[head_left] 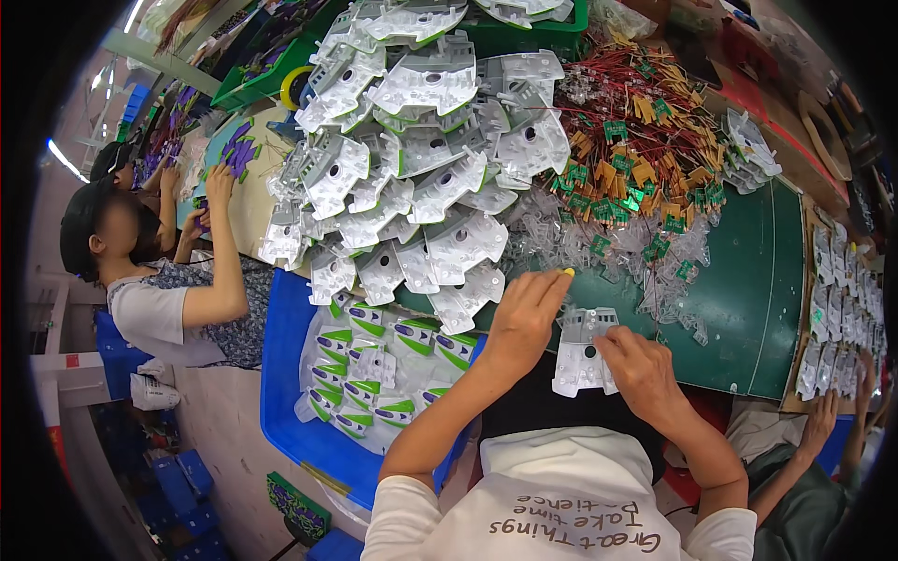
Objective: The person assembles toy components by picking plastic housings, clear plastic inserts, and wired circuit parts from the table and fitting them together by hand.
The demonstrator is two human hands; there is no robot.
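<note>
My right hand (pixel 645 369) pinches a pale grey-white plastic housing (pixel 572 367) by its upper right side. The part has a dark round spot in its middle and hangs over the table's near edge. Left of it, my left hand (pixel 524 323) is raised with its fingers closed together, close to a pile of clear plastic pieces (pixel 547 238). A small yellow bit (pixel 569 272) shows at its fingertips; I cannot make out what, if anything, they hold. Past the clear pieces lies a heap of small green circuit boards (pixel 613 187) with red wires and orange strips.
A tall stack of similar housings (pixel 412 178) covers the table's left part. Below it stands a blue bin (pixel 281 402) holding green-and-white finished-looking parts (pixel 374 374). A co-worker (pixel 178 299) sits at left; another person's hand (pixel 821 421) reaches a board of housings (pixel 828 318) at right.
</note>
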